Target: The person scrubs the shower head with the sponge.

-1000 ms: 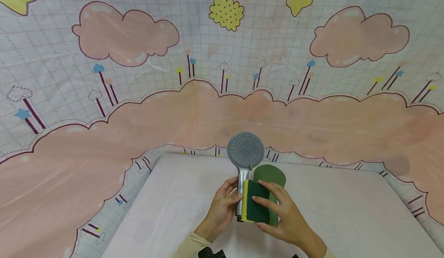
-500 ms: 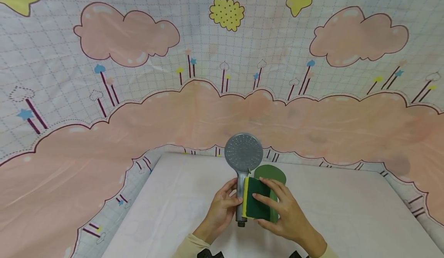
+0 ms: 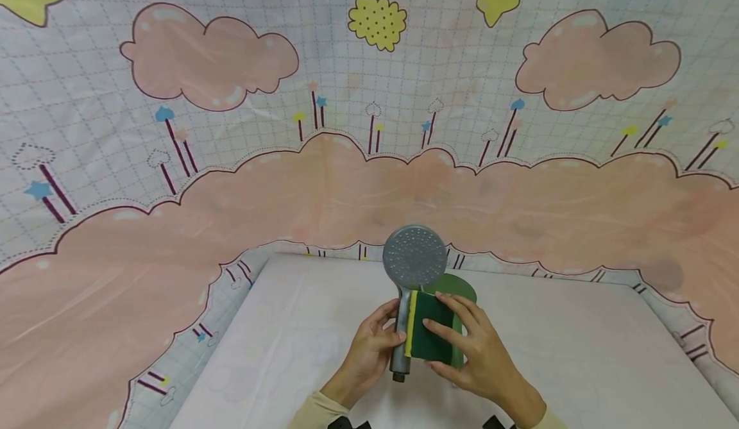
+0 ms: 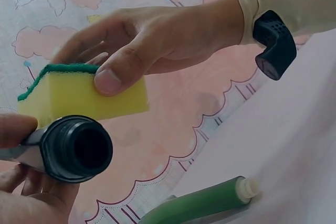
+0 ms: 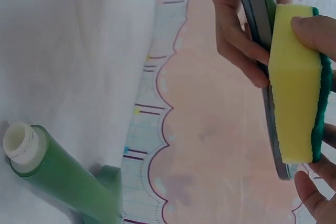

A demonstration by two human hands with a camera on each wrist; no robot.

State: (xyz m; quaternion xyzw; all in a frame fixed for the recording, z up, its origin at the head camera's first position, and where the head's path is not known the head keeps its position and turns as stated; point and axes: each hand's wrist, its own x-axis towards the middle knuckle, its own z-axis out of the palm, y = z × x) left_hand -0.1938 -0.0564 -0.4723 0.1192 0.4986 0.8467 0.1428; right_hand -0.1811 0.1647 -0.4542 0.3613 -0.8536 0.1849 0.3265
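Note:
A silver-grey shower head (image 3: 414, 257) with a round nozzle face is held up over the table. My left hand (image 3: 369, 347) grips it by the handle; the dark threaded end (image 4: 79, 149) points at the left wrist camera. In my right hand (image 3: 482, 349) is a yellow sponge with a dark green scouring side (image 3: 432, 328), pinched between thumb and fingers. The sponge's yellow side (image 5: 296, 82) lies against the handle in the right wrist view. Beyond the sponge, a green shower head (image 3: 455, 286) with a pale threaded end (image 5: 22, 142) lies on the table, partly hidden.
A white-covered table (image 3: 277, 326) spreads under both hands. Behind it hangs a patterned cloth (image 3: 323, 185) with pink clouds and stars. A dark wrist device (image 4: 275, 45) sits on the right sleeve.
The silver shower head shifts slightly left, then right and lower, with its handle tilting. The sponge moves up a little along the handle. Both hands keep their holds.

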